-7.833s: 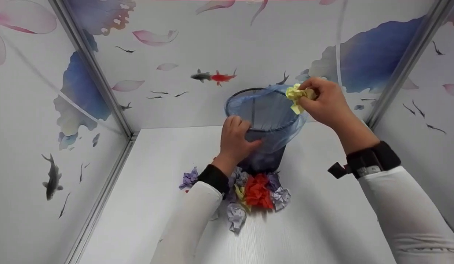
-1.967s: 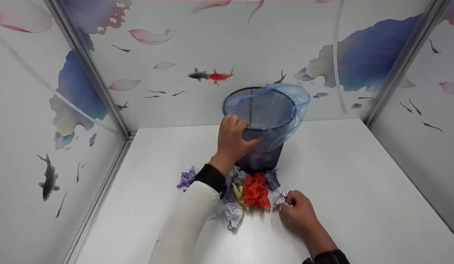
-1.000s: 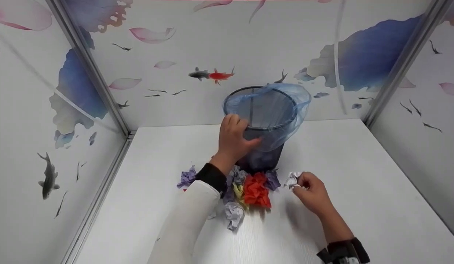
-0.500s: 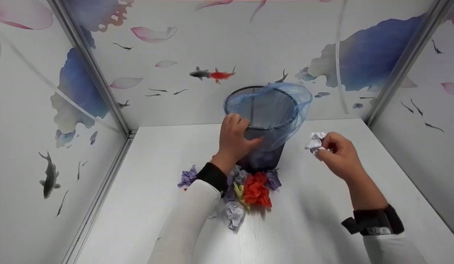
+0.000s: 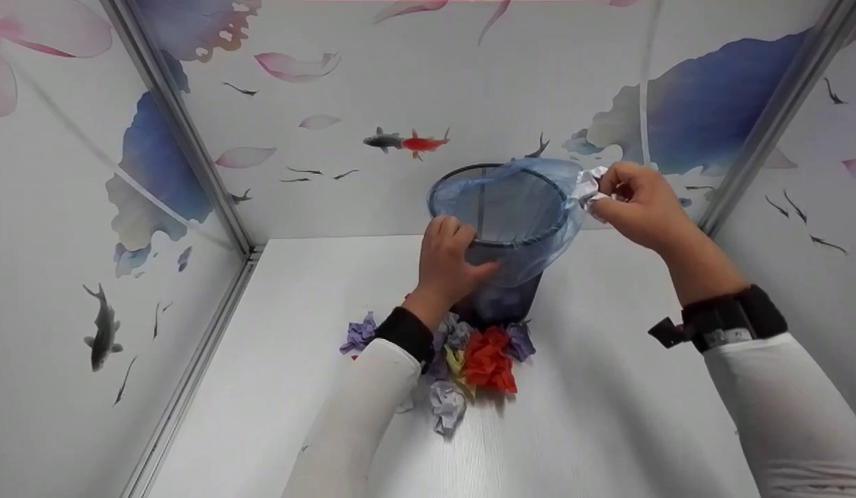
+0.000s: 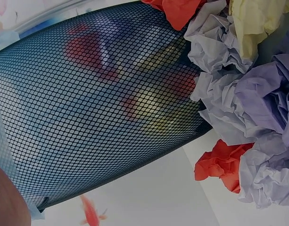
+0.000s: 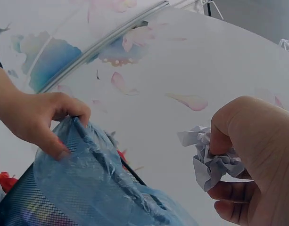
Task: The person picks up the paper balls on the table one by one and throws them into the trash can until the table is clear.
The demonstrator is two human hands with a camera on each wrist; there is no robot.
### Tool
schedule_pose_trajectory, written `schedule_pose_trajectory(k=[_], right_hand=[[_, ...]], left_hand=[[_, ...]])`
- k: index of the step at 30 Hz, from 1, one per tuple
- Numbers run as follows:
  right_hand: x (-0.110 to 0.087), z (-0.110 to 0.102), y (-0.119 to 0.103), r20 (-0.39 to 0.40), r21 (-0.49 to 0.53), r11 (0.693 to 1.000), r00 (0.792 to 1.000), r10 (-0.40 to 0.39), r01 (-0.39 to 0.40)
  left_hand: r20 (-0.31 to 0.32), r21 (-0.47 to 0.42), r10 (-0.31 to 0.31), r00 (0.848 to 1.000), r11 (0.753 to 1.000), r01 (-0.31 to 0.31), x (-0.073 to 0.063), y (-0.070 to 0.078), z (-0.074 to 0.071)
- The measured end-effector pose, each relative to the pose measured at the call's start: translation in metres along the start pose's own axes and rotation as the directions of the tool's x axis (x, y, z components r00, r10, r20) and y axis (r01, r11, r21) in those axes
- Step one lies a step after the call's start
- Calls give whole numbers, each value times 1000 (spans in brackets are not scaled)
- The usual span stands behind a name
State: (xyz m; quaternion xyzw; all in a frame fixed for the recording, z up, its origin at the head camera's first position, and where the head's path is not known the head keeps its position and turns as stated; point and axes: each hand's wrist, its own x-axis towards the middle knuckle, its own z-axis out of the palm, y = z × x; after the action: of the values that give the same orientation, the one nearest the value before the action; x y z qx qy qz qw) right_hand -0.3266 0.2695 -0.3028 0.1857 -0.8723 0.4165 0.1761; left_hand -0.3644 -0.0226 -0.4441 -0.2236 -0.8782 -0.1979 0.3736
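A black mesh wastebasket (image 6: 83, 127) stands near the back wall, a thin blue plastic bag (image 7: 73, 183) lining it and folded over its rim. My left hand (image 5: 445, 266) grips the near left of the rim, fingers over the edge and thumb outside on the bag. Between thumb and fingers my right hand (image 5: 649, 211) pinches a crumpled white paper ball (image 7: 210, 160), held up at the right side of the rim. In the head view that ball overlaps the bag's edge. Through the mesh, the left wrist view shows blurred red, yellow and purple shapes low in the basket.
Before the basket lies a heap of crumpled paper balls: a red one (image 5: 490, 360), a purple one (image 5: 520, 340), a pale one (image 5: 447, 408) and several more, some hidden by my left arm. Another purple ball (image 5: 359, 334) lies left. Printed walls (image 5: 296, 200) enclose the white table (image 5: 573, 429).
Earlier my right hand held a yellow paper ball at the rim. Since then it picked the white ball from the heap's right side and raised it to the rim. My left hand stayed put.
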Motion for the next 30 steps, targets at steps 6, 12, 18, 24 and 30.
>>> schedule_pose_trajectory(k=[6,12,18,24,30], right_hand=[[27,2,-12,36,-26,1000,999,3,-2],[38,16,-19,75,-41,999,997,-8,11],[42,31,-12,101,-37,999,995,18,-15],[45,45,-3,120,-34,999,992,28,-24],[43,56,4,134,-33,998,990,52,-48]], left_hand=[[-22,-6,16,1000,1000,-17,0,0,1],[-35,-7,17,999,1000,-17,0,0,1],[-27,-4,15,1000,1000,-15,1,-1,1],[-24,5,-4,1000,1000,4,1,-2,1],[-6,16,-7,1000,1000,7,1,-1,0]])
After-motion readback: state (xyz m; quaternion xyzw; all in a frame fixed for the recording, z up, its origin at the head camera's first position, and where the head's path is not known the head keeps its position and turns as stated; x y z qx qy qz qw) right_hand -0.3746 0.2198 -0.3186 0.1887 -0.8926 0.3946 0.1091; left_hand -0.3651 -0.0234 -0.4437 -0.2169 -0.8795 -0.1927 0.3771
